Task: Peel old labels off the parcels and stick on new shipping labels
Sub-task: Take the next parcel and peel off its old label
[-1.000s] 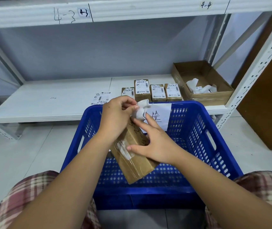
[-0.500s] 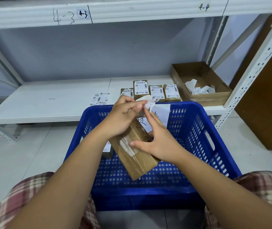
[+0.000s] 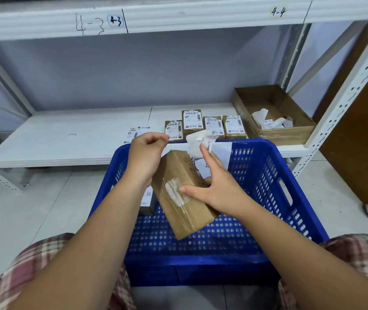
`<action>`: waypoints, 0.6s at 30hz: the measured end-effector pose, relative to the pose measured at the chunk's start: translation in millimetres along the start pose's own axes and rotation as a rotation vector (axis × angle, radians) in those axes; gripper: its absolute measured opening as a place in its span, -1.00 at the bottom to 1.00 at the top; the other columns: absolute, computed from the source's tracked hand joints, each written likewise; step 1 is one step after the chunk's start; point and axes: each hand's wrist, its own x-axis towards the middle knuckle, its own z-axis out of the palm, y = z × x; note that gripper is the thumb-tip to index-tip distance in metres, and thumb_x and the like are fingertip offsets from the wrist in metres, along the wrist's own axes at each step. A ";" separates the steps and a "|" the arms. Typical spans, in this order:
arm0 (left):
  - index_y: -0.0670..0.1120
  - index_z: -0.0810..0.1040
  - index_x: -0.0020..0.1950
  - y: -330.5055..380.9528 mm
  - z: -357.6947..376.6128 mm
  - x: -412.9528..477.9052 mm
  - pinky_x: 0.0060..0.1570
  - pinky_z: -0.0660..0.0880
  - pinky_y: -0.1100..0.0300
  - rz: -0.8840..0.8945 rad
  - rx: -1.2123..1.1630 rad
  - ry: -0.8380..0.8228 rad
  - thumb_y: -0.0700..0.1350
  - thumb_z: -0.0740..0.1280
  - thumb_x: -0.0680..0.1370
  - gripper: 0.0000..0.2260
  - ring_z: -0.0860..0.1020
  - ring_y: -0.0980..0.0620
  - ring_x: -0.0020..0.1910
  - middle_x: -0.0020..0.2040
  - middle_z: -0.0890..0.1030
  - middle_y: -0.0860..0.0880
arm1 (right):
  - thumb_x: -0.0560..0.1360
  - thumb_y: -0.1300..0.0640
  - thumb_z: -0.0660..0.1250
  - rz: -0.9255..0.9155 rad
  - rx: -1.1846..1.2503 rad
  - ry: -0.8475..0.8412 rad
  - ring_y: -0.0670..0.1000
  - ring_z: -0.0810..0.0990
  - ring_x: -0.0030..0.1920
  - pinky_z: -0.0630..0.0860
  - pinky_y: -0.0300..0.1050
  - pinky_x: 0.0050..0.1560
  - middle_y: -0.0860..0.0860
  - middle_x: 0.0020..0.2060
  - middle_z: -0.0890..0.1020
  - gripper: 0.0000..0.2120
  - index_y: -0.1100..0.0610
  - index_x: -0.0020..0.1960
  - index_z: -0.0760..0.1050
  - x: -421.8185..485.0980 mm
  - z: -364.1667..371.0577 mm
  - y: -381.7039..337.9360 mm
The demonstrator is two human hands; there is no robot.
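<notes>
The right grip (image 3: pixel 221 191) holds a brown parcel (image 3: pixel 187 211) with white tape residue, a crumpled white label (image 3: pixel 197 145) at its forefinger, the left grip (image 3: pixel 147 155) curled empty, under a shelf beam (image 3: pixel 200 14) marked "4-3" and "4-4".

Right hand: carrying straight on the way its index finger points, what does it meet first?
The crumpled white peeled label, seemingly touching the fingertip of the right hand; beyond it, probably the small labelled brown boxes on the white shelf, though depth is unclear.

White steel shelving (image 3: pixel 66 139) against pale blue-grey wall (image 3: pixel 133 70); upper beam (image 3: pixel 178 16) hand-marked (4-3, 4-4); perforated upright (image 3: pixel 346 104) at right; brown wooden panel (image 3: pixel 361 142) beside it; light tiled floor (image 3: pixel 22 209) below; even indoor light.
</notes>
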 end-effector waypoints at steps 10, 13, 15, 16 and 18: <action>-0.03 0.53 0.21 -0.4 5.8 -12.2 -0.02 0.57 -0.03 -0.512 -0.184 -0.482 0.10 0.33 0.51 -0.66 0.63 -0.11 -0.01 0.08 0.64 -0.13 | 0.20 -0.11 0.54 0.206 0.877 0.246 0.09 0.54 0.28 0.51 0.22 0.26 0.05 0.49 0.33 0.13 -0.06 0.60 -0.03 13.0 -15.2 6.8; -0.06 0.46 0.30 -2.7 14.0 -20.4 -0.20 0.60 0.06 -0.449 -0.276 -0.546 -0.08 0.40 0.45 -0.57 0.66 -0.03 -0.08 0.04 0.66 -0.10 | 0.42 -0.04 0.45 0.227 0.908 0.301 -0.01 0.58 0.16 0.54 0.14 0.24 -0.07 0.35 0.42 -0.13 0.01 0.59 0.05 15.3 -14.7 10.1; -0.06 0.40 0.36 -7.0 16.4 -19.9 -0.22 0.60 0.07 -0.424 -0.311 -0.500 -0.09 0.45 0.35 -0.41 0.67 -0.02 -0.10 0.05 0.66 -0.10 | 0.45 -0.17 0.40 0.297 0.851 0.387 -0.01 0.53 0.22 0.49 0.13 0.29 -0.09 0.33 0.44 -0.25 0.02 0.53 0.22 18.1 -16.3 15.4; -0.05 0.39 0.38 -9.8 16.7 -17.8 -0.21 0.60 0.07 -0.421 -0.320 -0.473 -0.09 0.47 0.33 -0.37 0.67 -0.01 -0.10 0.06 0.66 -0.10 | 0.48 -0.19 0.36 0.337 0.808 0.453 -0.01 0.53 0.22 0.48 0.10 0.29 -0.07 0.27 0.50 -0.40 0.04 0.44 0.37 20.2 -17.8 19.9; -0.02 0.38 0.40 -15.6 16.8 -13.1 -0.18 0.60 0.03 -0.426 -0.335 -0.412 -0.09 0.47 0.35 -0.37 0.67 -0.03 -0.07 0.07 0.65 -0.10 | 0.58 -0.06 0.30 0.375 0.747 0.593 -0.03 0.56 0.05 0.51 -0.03 0.17 -0.03 0.03 0.61 -0.77 0.08 0.09 0.57 22.3 -21.5 30.1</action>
